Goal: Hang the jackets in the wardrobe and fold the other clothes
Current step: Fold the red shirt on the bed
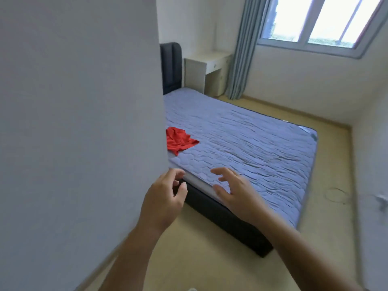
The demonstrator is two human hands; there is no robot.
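While both the left hand [165, 198] and right hand [237, 194] reach out open and empty, a crumpled red garment [179, 140], likely light and limp, lies on the bed [252, 143], best gathered by an edge.

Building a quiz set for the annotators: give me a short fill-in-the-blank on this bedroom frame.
1. The crumpled garment lying on the bed is ____ in colour.
2. Both hands, the left hand and the right hand, hold ____.
3. The curtain hangs to the ____ of the window in the picture.

Missing words: red; nothing; left
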